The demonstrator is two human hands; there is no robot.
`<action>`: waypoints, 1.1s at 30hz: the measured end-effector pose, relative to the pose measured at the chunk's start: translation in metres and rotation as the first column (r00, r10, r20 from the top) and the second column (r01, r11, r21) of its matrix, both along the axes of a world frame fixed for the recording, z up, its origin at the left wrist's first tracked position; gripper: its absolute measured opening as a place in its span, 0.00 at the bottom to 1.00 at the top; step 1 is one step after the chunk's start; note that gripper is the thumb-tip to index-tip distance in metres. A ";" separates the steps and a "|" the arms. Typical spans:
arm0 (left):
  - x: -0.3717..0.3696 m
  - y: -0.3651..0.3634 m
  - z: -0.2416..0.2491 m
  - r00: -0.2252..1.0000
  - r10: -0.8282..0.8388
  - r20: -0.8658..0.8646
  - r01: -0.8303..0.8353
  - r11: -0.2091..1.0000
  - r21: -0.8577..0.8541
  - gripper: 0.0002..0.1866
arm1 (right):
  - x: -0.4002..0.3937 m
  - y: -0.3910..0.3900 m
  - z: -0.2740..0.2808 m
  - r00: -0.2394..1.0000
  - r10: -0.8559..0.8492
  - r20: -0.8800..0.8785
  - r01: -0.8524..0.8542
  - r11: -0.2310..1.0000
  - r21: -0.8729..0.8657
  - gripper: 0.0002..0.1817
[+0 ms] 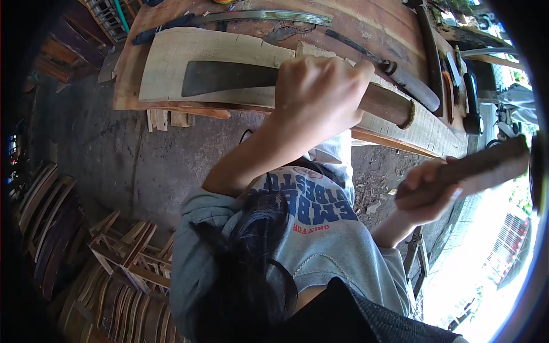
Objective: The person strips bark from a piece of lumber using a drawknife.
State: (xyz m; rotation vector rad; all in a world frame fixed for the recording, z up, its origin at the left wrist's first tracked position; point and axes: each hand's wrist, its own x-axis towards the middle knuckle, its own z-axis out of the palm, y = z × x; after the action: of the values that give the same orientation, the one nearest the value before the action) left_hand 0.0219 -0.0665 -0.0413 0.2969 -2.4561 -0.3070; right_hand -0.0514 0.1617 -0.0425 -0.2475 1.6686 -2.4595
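My left hand (323, 88) is closed around a large chisel (229, 79), gripping it where the blade meets the wooden handle. The dark, flared blade points left and lies over a pale wooden plank (163, 68) on the workbench. The ringed butt of the handle sticks out to the right of my fist. My right hand (426, 191), off the bench's right front, is wrapped around a thick brown wooden club (486, 166). The club is raised, slightly blurred, and apart from the chisel.
Behind the plank lie a narrower chisel (414, 86) and a long metal strip (269, 17) on the workbench (366, 26). More tools (472, 103) crowd its right end. Stacked curved wooden pieces (46, 217) and wooden frames (128, 251) stand on the floor at lower left.
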 end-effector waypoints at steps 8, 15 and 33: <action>0.011 -0.015 0.011 0.994 0.107 0.014 -0.107 0.992 0.061 0.08 | 0.016 -0.023 0.007 0.848 0.499 -0.178 -0.400 0.823 0.402 0.35; 0.019 -0.017 0.022 0.986 0.158 0.048 -0.163 0.977 0.139 0.10 | 0.034 -0.044 -0.007 0.703 0.679 -0.211 -0.518 0.693 0.502 0.33; 0.022 -0.033 0.025 0.984 0.177 -0.016 -0.175 0.979 0.109 0.07 | 0.031 -0.054 -0.008 0.860 0.504 -0.083 -0.492 0.861 0.128 0.30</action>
State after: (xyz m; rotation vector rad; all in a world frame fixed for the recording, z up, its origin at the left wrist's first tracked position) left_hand 0.0435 -0.0993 -0.0167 0.5498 -2.3722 -0.3643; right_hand -0.0204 0.1080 -0.0507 -0.7211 1.5216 -1.9963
